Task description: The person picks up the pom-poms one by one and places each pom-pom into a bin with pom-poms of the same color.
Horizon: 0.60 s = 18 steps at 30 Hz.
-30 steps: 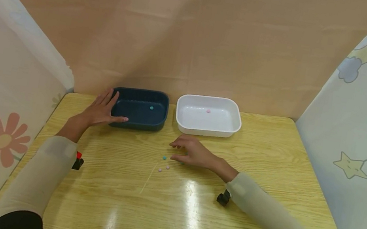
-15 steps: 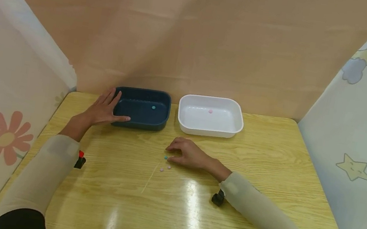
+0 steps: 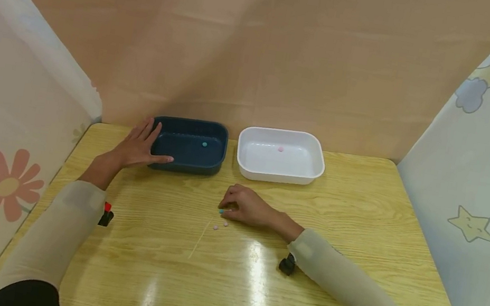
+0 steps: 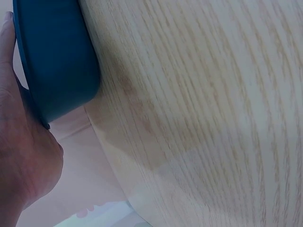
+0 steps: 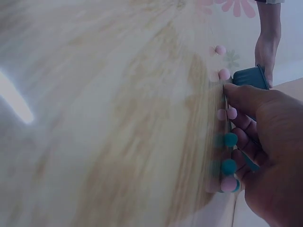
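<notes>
Here, dark tray [image 3: 191, 168], long axis left-to-right

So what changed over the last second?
The right hand moved slightly left, closing in on a teal bead; whether it's gripped isn't clear. Unchanged: left hand on the dark tray, the white tray, two pink beads on the table.

Teal bead [image 3: 221, 212] (round), pink beads [image 3: 215, 227] nearby
</notes>
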Each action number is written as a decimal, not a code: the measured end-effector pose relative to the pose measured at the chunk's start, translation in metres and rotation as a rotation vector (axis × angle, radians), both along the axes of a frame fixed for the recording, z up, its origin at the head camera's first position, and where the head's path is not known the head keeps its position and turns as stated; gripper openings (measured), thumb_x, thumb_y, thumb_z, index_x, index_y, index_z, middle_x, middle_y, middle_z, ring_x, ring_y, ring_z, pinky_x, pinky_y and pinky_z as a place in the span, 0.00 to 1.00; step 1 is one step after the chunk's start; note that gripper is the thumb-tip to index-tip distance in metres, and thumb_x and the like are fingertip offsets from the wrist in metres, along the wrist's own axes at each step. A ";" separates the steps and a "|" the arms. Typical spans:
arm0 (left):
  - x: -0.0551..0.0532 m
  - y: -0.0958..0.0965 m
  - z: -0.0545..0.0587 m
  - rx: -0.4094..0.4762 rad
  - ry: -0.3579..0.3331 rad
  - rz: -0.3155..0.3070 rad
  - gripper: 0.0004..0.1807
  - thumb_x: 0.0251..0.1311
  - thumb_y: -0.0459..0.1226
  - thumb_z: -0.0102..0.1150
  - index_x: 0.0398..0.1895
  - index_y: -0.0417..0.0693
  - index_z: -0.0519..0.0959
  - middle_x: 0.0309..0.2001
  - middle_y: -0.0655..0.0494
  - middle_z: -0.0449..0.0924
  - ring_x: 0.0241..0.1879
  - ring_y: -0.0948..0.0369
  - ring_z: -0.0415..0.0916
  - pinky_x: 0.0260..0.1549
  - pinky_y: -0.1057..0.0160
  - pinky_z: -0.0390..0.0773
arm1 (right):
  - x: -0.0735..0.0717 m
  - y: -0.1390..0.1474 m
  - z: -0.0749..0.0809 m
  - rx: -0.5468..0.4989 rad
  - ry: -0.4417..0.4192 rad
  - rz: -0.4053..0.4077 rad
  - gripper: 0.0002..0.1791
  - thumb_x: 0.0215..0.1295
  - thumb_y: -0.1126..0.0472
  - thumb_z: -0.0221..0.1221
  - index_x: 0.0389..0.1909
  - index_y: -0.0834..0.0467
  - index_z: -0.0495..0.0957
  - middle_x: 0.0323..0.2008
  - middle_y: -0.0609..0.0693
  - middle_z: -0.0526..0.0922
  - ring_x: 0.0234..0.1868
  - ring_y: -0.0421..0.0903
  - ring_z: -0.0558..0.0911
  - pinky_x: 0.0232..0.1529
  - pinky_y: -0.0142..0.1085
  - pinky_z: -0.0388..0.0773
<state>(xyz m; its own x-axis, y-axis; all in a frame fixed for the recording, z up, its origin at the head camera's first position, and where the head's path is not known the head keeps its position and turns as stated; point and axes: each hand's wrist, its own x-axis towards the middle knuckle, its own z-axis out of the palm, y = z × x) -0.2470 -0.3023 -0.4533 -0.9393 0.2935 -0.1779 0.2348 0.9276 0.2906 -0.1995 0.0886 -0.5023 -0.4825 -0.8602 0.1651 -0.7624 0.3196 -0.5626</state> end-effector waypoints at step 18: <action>0.001 0.002 0.002 0.000 -0.018 0.001 0.65 0.68 0.68 0.57 0.86 0.39 0.32 0.85 0.36 0.19 0.84 0.39 0.20 0.78 0.31 0.31 | -0.002 -0.004 0.006 -0.004 0.034 -0.026 0.05 0.70 0.60 0.71 0.42 0.55 0.91 0.41 0.46 0.86 0.44 0.41 0.82 0.50 0.33 0.80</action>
<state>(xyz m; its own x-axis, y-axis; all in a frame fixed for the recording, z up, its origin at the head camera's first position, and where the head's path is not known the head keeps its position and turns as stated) -0.2465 -0.3004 -0.4508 -0.9363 0.2923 -0.1948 0.2282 0.9278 0.2953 -0.2012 0.0851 -0.4965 -0.4990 -0.8465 0.1857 -0.7727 0.3376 -0.5376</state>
